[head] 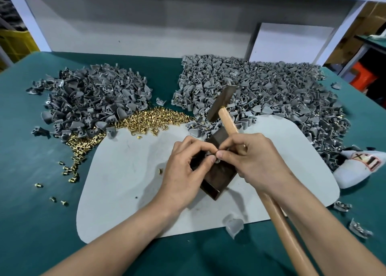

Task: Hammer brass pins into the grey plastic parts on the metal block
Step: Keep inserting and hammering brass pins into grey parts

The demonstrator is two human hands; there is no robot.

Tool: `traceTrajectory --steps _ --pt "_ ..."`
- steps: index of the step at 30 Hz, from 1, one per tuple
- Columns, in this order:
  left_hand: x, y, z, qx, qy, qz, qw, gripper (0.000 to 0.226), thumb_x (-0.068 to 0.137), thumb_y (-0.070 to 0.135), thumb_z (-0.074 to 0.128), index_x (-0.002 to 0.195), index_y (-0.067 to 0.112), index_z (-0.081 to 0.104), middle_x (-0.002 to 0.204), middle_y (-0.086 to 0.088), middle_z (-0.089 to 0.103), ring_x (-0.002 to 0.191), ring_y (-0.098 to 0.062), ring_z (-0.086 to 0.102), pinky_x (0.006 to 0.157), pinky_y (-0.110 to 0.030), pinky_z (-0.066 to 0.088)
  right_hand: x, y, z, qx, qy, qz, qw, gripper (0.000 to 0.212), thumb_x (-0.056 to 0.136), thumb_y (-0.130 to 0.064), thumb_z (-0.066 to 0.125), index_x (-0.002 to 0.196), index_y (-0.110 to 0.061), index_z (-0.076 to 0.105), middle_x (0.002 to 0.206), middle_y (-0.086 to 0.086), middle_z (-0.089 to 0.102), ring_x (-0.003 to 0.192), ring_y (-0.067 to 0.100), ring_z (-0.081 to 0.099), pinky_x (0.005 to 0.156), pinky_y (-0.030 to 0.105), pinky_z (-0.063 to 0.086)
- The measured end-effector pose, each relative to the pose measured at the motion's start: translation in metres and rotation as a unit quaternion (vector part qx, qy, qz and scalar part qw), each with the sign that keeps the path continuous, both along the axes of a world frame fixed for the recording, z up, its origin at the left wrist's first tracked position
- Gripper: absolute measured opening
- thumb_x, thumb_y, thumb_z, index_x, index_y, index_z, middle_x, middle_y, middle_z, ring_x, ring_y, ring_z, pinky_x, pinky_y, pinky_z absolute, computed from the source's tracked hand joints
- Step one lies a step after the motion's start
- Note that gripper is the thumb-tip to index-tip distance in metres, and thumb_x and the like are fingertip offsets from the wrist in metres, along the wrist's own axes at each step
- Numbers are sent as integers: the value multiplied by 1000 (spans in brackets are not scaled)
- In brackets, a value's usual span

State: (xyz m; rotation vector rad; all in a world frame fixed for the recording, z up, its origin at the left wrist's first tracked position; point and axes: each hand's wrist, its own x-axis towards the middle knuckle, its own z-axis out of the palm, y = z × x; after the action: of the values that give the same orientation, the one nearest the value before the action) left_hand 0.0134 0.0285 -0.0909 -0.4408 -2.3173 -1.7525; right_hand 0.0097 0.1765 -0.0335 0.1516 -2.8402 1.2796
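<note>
The left hand [183, 171] pinches a grey plastic part [211, 155] on the metal block [219, 177] at mid-mat, the right hand [252, 160] steadying it while clasping the hammer [222, 103], head toward twelve o'clock; seating seems underway, and fingers must clear before striking.

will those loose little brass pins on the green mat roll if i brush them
Probably: the small brass pins look short and cylindrical, and several lie scattered away from the heap. Their wider heads would likely make them curve rather than run straight. The green mat may slow them.
</note>
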Motion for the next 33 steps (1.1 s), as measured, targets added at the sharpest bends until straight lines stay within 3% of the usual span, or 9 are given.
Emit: traceTrajectory --steps 4,9,12,17,23,28,33 --pt "1 0 0 9 -4 5 1000 18 87 14 69 89 32 66 87 23 55 96 -11 52 80 -26 39 5 -3 -4 5 36 -13 999 15 80 -16 75 74 -28 67 52 -32 52 53 -11 52 50 6 36" --pt "2 1 -2 32 -6 11 999 21 85 16 71 89 34 62 90 16 62 98 -10 55 83 -27 42 8 -6 -11 -34 58 -60 996 18 77 -13 77 72 -29 71 61 -14 54 55 -6 53 54 12 35" --pt "2 0 -2 54 -20 10 998 26 84 18 72 95 38 58 93 11 65 101 -12 59 90 -34 46 9 -8 -12 -40 59 -64 995 18 78 -13 76 71 -28 71 54 -15 51 52 -3 51 52 11 34" --pt "2 1 -2 60 -29 10 998 21 84 15 70 88 33 60 91 10 66 100 -20 60 90 -46 47 9 -13 -11 -7 78 -37 996 25 81 -9 72 71 -32 66 54 -16 50 52 -3 51 51 7 33" --pt "2 0 -1 43 -38 24 998 18 84 18 71 89 32 61 89 16 64 94 -15 59 83 -39 48 9 -12 -14 -147 21 -31 988 20 81 -6 71 69 -22 66 39 -17 46 38 2 43 42 9 31" --pt "3 0 0 48 -45 16 998 15 84 20 68 88 33 61 87 12 65 93 -19 60 82 -43 50 11 -15 -15 -152 35 -34 987 21 80 -8 73 67 -23 65 40 -16 47 38 3 43 41 10 31" --pt "2 -1 0 45 -34 17 998 16 86 17 69 88 31 63 88 14 65 94 -15 59 83 -37 48 12 -12 -15 -166 29 -61 984 18 81 -12 71 67 -23 66 41 -12 51 37 4 43 40 16 35"
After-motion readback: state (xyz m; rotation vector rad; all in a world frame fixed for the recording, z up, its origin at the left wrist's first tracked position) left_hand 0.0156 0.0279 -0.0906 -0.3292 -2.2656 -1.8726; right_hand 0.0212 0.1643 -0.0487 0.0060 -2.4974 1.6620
